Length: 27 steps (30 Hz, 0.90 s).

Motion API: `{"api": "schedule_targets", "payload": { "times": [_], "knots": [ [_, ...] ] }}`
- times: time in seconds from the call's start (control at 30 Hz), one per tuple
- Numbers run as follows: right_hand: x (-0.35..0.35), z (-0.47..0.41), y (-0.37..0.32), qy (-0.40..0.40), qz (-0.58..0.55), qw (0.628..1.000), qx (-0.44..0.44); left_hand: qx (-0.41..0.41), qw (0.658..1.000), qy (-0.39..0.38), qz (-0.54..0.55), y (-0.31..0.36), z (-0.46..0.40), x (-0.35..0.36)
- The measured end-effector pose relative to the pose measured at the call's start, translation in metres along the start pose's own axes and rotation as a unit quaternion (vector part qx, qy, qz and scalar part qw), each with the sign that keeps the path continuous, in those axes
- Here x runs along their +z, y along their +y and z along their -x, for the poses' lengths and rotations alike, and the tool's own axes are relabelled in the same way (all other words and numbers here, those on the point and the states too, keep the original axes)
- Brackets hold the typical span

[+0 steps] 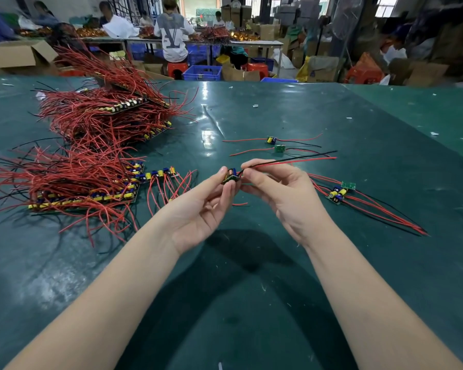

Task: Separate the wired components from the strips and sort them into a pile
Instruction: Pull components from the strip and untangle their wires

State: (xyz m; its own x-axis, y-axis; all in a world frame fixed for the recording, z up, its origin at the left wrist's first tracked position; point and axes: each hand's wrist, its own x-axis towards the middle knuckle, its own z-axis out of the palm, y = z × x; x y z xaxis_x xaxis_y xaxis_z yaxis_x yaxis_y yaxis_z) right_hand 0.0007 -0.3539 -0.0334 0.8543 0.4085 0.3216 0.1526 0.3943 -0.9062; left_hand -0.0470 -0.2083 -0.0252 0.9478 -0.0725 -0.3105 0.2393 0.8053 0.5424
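One mark reads — a large "LV" monogram on the back of a seated person's white shirt [173, 36].

Bright overhead light, glare on the green table [251, 124], soft shadow below, edges warped, background blurred.
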Motion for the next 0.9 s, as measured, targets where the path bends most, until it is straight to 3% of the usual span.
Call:
{"api": "schedule_targets", "payload": {
  "times": [0.13, 0.33, 0.5, 0.63, 0.73, 0.9],
  "knots": [
    [-0.0005, -0.0008, 0.0005, 0.004, 0.0, 1.0, 0.013, 0.085, 0.992, -0.007, -0.092, 0.0006, -0.0027, -0.0031],
    [0.0001, -0.0017, 0.0007, 0.057, 0.003, 0.997, 0.059, 0.25, 0.939, -0.021, -0.236, -0.0024, -0.0038, -0.0075],
    [0.0023, -0.0006, 0.0039, 0.087, -0.018, 0.994, 0.062, 0.347, 0.864, 0.018, -0.364, -0.0061, -0.0039, -0.007],
    [0.0042, 0.0009, 0.0043, 0.108, -0.015, 0.993, 0.044, 0.379, 0.824, 0.028, -0.421, -0.0074, -0.0039, -0.0083],
    [0.005, 0.0016, 0.0036, 0.124, -0.009, 0.992, 0.037, 0.38, 0.825, 0.028, -0.417, -0.0081, -0.0031, -0.0074],
    [0.0073, 0.0026, 0.0016, 0.144, -0.044, 0.984, 0.092, 0.338, 0.881, 0.013, -0.331, -0.009, -0.0017, -0.0051]
  ]
}}
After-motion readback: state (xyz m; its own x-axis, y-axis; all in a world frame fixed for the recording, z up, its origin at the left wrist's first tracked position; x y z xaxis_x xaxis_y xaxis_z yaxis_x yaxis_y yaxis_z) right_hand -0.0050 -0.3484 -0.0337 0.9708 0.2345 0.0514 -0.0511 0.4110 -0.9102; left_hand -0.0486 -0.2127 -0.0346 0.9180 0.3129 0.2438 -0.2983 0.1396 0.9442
